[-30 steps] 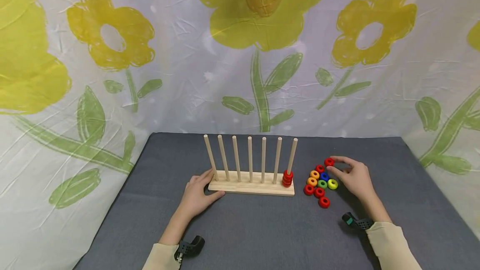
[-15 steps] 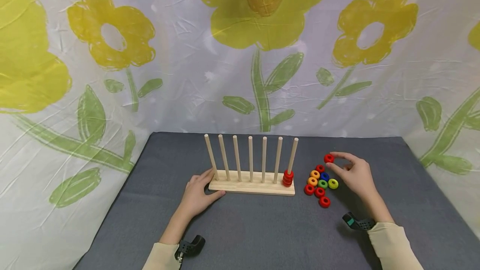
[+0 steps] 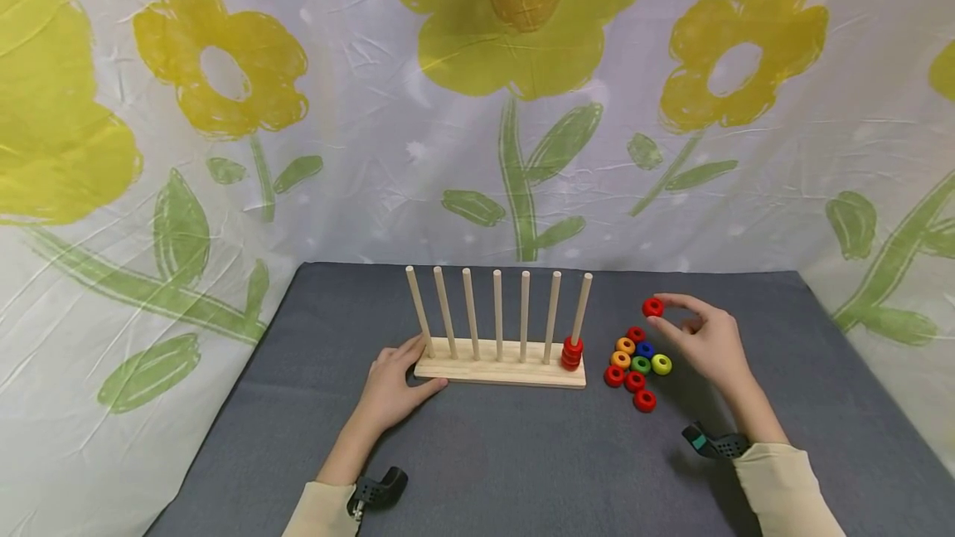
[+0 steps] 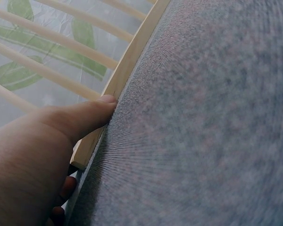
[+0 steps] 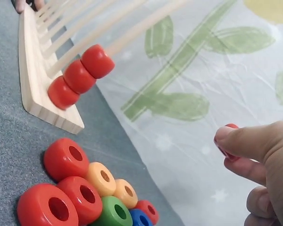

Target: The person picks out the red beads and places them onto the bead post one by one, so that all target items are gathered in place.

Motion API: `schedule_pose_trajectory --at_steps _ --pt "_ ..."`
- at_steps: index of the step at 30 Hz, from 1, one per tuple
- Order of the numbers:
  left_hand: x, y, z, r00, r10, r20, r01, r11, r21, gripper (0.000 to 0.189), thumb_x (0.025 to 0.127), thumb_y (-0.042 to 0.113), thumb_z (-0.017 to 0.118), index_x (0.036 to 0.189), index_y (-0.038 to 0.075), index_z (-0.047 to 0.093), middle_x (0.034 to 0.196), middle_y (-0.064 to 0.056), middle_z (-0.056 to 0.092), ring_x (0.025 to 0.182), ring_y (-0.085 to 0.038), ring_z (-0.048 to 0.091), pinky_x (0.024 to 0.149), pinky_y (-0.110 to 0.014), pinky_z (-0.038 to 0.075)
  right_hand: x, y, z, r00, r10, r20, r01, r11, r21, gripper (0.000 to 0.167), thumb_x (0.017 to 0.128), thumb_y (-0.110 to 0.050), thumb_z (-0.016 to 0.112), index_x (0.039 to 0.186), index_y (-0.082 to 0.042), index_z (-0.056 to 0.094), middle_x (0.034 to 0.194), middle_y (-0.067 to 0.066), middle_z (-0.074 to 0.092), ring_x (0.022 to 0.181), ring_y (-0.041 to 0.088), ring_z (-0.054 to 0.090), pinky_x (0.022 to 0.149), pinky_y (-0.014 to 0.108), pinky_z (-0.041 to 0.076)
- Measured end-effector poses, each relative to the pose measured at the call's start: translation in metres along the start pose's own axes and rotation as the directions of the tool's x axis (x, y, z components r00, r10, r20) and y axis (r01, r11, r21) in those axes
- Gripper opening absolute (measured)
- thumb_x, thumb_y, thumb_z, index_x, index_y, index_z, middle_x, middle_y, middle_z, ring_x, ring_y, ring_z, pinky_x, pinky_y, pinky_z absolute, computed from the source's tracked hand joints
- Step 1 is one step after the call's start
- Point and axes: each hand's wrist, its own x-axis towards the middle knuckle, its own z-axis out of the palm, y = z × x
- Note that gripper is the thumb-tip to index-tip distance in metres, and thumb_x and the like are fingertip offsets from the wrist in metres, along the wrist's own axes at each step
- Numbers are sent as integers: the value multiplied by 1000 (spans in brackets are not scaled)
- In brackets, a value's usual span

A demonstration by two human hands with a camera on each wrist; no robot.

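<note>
Red ring (image 3: 650, 312) held aloft: your right hand (image 3: 709, 345) pinches it between thumb and fingertips, right of the peg stand (image 3: 485, 372), near the loose rings (image 3: 641, 371). Your left hand (image 3: 391, 394) grips the stand's left end, thumb in front (its other fingers are mostly hidden, so their curl is unclear). You seem at the carrying step; moving on probably calls for height over the stand's rods (image 3: 498, 317) and a level hole.

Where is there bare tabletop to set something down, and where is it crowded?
Bare: the dark grey cloth tabletop in front of the pale wooden seven-peg rack, and left of the left hand. Crowded: right of the rack, where shiny multicoloured ring-shaped beads cluster near the right hand.
</note>
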Motion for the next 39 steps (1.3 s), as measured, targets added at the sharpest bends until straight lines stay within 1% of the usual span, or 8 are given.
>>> schedule_pose_trajectory --at_steps 8,12,15,20,24,27,32,39 --pt "0 -1 1 1000 2 -3 -2 1000 2 88 86 51 79 154 7 46 154 -12 46 125 -36 46 99 -57 35 0 -6 0 1000 -14 -3 14 1000 14 36 92 -30 80 125 -17 72 48 -4 31 37 8 23 36 30 25" --pt "0 0 0 1000 0 -3 0 1000 1 87 86 51 79 154 7 46 154 -12 46 125 -36 46 99 -57 35 -1 -14 -2 998 -56 -14 57 998 34 37 91 -25 80 127 -16 72 48 -3 31 36 4 22 36 30 24" --pt "1 2 0 1000 0 -4 0 1000 -3 87 86 50 80 154 6 46 154 -13 46 125 -36 46 99 -58 35 0 -20 -3 997 -79 -17 80 996 39 39 91 -23 81 128 -16 72 48 -3 31 37 3 23 36 30 24" --pt "1 4 -1 1000 5 -5 -5 1000 0 86 86 49 80 153 6 47 154 -13 46 125 -37 46 99 -58 35 -1 -28 -3 997 -81 -21 81 996 32 38 91 -24 81 126 -16 72 47 -3 32 37 6 24 36 30 25" --pt "1 3 -1 1000 15 -21 -15 1000 1 85 86 48 80 152 5 48 152 -14 47 123 -38 47 98 -59 36 1 -29 1 996 -90 -18 91 995 43 37 91 -23 81 126 -12 72 47 -2 32 37 9 24 36 30 25" --pt "0 2 -2 999 26 -34 -26 1000 0 85 86 48 80 152 4 48 151 -15 48 123 -39 47 97 -60 36 1 -31 4 996 -94 -8 94 994 57 37 91 -23 80 126 -12 72 47 -1 32 37 12 25 36 30 25" --pt "0 3 -3 1000 18 -18 -18 1000 1 86 86 47 81 153 6 46 153 -14 47 124 -38 47 98 -59 35 1 -33 8 996 -92 -5 92 993 68 36 91 -22 81 125 -16 73 47 -1 33 37 14 26 36 30 25" --pt "-1 2 -1 1000 14 -11 -14 1000 1 87 86 48 80 153 6 46 153 -14 47 123 -38 48 98 -59 36 3 -36 10 995 -98 -18 99 993 68 36 91 -22 81 126 -15 73 47 -1 33 36 15 26 36 30 24"
